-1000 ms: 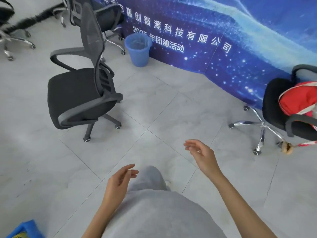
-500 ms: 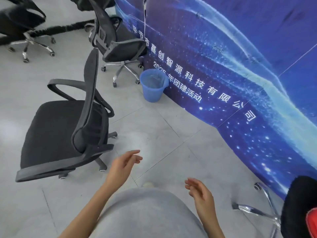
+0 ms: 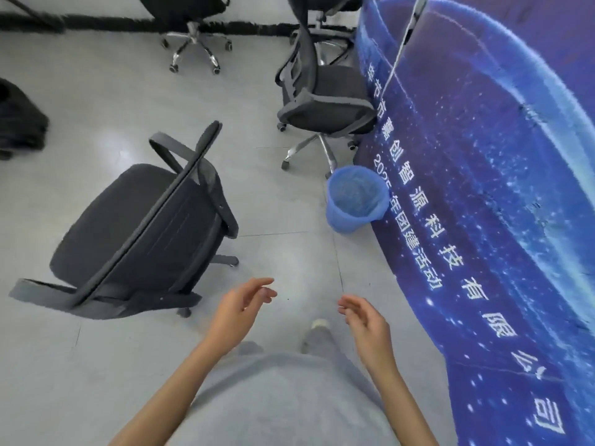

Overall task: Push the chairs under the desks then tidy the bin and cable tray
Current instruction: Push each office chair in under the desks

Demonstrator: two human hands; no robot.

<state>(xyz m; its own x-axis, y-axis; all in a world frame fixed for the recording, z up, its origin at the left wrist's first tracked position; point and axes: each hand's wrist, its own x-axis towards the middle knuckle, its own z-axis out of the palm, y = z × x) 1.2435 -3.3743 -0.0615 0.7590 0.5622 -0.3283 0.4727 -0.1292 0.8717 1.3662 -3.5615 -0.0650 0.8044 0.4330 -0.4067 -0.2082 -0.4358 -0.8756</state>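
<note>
A black mesh office chair (image 3: 138, 233) stands on the tiled floor to my left, its backrest turned toward me. A second black chair (image 3: 325, 104) stands farther off against the blue banner. A blue bin (image 3: 354, 201) with a blue liner sits on the floor at the banner's foot, between me and that second chair. My left hand (image 3: 238, 313) hovers empty with relaxed fingers, just right of the near chair's armrest. My right hand (image 3: 367, 323) hangs empty beside it, fingers loosely curled. No desk or cable tray is in view.
A tall blue printed banner (image 3: 483, 220) runs along the right side. A third chair on a chrome base (image 3: 193, 43) stands at the back, before a black strip along the floor (image 3: 106, 24). A dark object (image 3: 19, 120) lies at the left edge.
My view has swung left and moved forward: the near chair and the bin are closer, and the red-bag chair on the right has left view. Both hands stay empty.
</note>
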